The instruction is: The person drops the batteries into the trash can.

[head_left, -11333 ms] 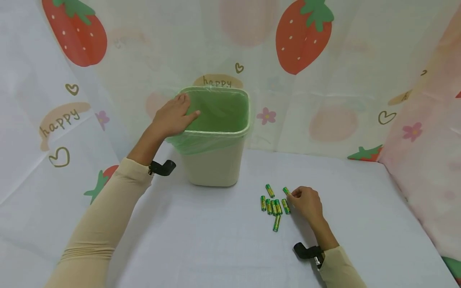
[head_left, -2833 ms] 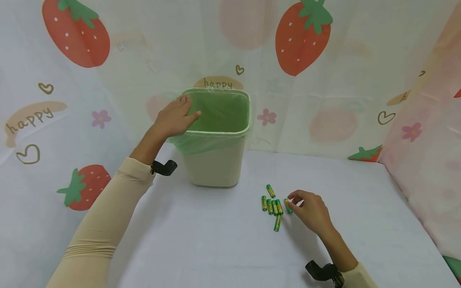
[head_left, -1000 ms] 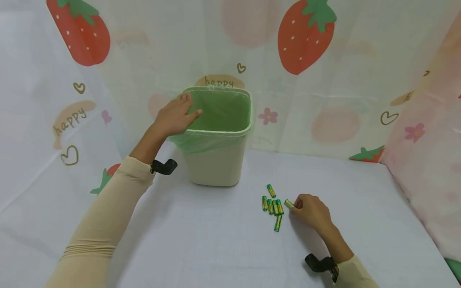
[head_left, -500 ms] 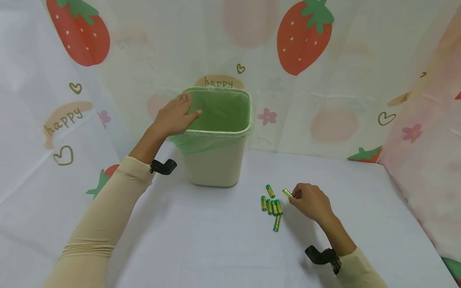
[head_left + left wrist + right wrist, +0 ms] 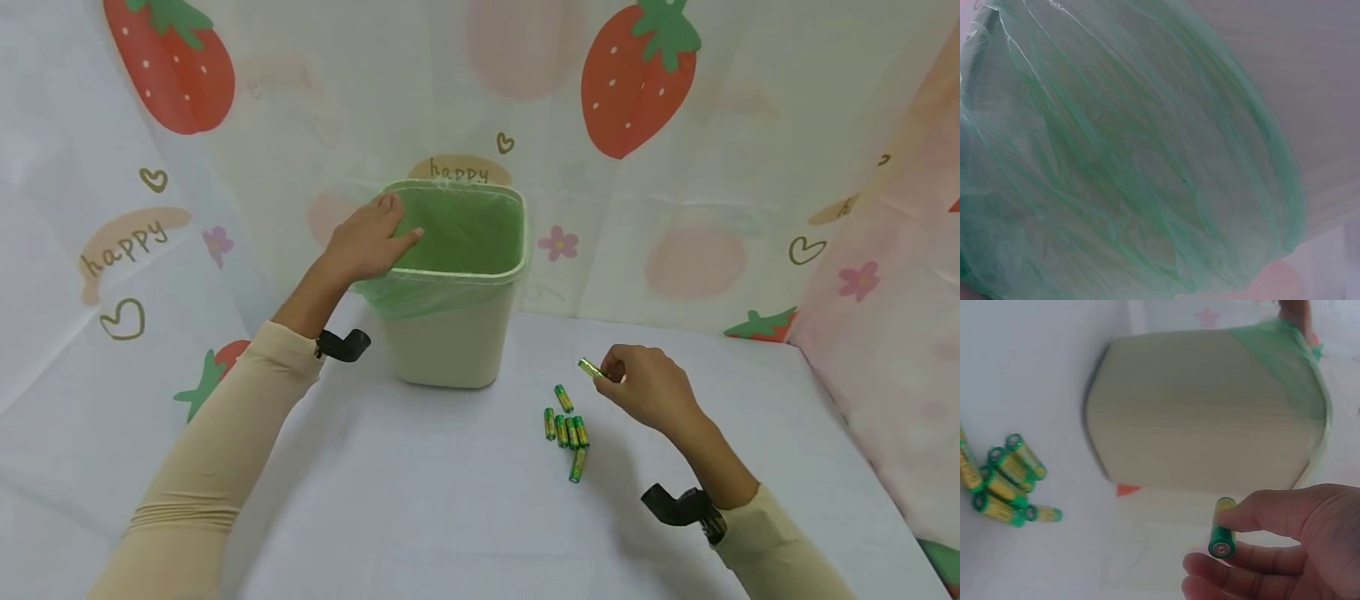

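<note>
My right hand (image 5: 648, 387) pinches a green-and-yellow battery (image 5: 590, 367) between thumb and fingers, raised above the table. In the right wrist view that battery (image 5: 1222, 540) shows its flat end. My left hand (image 5: 366, 240) rests on the left rim of a cream bin (image 5: 446, 342), its fingers fairly straight and its thumb over the opening. A thin green bag (image 5: 420, 297) lines the bin and folds down outside the rim; this bag (image 5: 1135, 156) fills most of the left wrist view. Several more batteries (image 5: 562, 431) lie in a loose group on the table, below the right hand.
The white-covered table (image 5: 450, 500) runs back to a strawberry-printed cloth wall (image 5: 540, 108). A pink side cloth (image 5: 892, 350) stands at the right. The bin is upright against the back wall, left of the batteries.
My right hand has picked up the rightmost battery and lifted it away from the group, up and slightly toward the bin. An earlier battery has left the table too. The left hand stays put.
</note>
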### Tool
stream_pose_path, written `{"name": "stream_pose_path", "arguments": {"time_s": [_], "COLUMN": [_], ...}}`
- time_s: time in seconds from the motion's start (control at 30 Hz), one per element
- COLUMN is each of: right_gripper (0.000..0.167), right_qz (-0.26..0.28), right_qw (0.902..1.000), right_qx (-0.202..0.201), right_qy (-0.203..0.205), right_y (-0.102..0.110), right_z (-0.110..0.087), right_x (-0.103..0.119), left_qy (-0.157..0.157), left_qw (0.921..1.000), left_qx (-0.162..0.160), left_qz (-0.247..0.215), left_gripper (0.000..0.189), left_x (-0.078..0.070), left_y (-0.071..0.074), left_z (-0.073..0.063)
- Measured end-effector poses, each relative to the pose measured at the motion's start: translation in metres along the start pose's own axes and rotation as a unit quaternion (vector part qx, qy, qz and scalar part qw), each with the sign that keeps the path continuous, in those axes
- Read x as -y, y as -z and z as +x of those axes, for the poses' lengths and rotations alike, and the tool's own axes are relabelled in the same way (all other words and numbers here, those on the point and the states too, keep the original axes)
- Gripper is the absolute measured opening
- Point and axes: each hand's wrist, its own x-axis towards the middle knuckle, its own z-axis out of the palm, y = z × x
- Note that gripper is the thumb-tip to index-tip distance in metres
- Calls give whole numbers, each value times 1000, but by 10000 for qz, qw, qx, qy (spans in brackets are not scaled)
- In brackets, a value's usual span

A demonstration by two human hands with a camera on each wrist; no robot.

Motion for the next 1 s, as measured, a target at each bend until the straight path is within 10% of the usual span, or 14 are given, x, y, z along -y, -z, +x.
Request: {"name": "stream_pose_path", "arguments": {"time_s": [1.0], "right_gripper": [12], "right_qz": [-3], "right_qw": [9832], "right_qx": [-708], "right_qy": [1681], "right_y": [83], "right_z": [58], "right_x": [74], "left_qy": [4], "left_qw": [10000], "left_qx": [-56], "left_qz": [22], "left_gripper": [78], "left_x": [8], "left_y": [-9], "left_z": [9]}}
